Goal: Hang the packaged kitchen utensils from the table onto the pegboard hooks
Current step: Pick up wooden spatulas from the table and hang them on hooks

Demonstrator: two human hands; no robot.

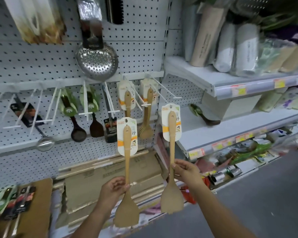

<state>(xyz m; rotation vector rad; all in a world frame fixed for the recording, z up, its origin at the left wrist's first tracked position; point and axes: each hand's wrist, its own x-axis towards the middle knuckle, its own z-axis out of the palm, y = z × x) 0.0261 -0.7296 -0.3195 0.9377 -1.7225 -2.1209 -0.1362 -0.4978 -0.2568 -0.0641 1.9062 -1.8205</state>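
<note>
My left hand grips the handle of a wooden spatula that stands upright, its white card label at the top and its blade down. In my right hand is a second wooden spatula, pinched at the handle and held upright a little higher. Both labels hang just below and in front of the white pegboard hooks, where two similar wooden utensils hang. The pegboard fills the left half of the view.
Dark spoons, a ladle and a big perforated skimmer hang on other hooks. A brown table at lower left carries several packaged utensils. Cardboard boxes lie below the pegboard. Shelves with rolled goods stand at right.
</note>
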